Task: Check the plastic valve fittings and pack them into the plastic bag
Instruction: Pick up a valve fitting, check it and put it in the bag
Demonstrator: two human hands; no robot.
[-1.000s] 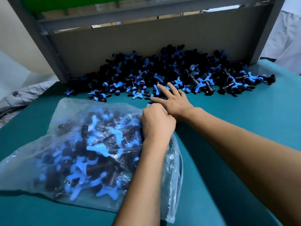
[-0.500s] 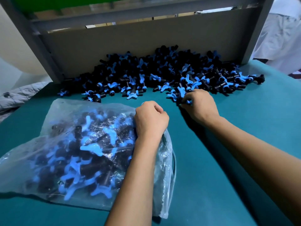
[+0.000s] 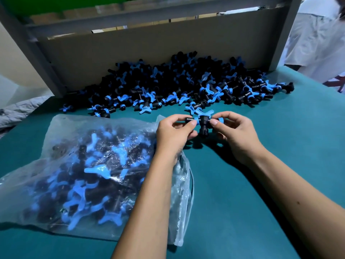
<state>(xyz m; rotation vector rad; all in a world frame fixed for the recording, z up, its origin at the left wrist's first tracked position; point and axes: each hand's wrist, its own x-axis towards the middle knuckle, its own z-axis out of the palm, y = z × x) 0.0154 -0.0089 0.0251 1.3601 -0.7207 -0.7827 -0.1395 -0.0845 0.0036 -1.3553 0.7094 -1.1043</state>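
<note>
Worktop [image 3: 280,165] covered in teal cloth fills the lower frame of the head view, the only one. A grey board [image 3: 149,58] stands along its far edge in the upper half, framed by grey metal posts, with a strip of green above it at the upper left. A person in a white garment [image 3: 317,34] shows at the upper right, and a pale quilted cloth [image 3: 20,109] lies off the worktop at the left edge.

A pile of fittings [image 3: 186,85], black bodies with blue winged handles, is heaped against the foot of the board across the middle of the frame. A clear plastic bag [image 3: 74,165], lying on the worktop at the lower left, is already well filled with the same parts; its mouth faces right.

Just above centre, both hands hold one fitting [image 3: 202,122] a little above the worktop, between the bag and the pile. Its long axis runs left to right across the frame, a short black stub points down toward the camera, and the blue handle sits on top. The left hand [image 3: 173,131] has its grip pinched on the left black end; the right hand [image 3: 237,131] has its grip pinched on the right end by the blue collar. The left forearm crosses over the bag's mouth.
</note>
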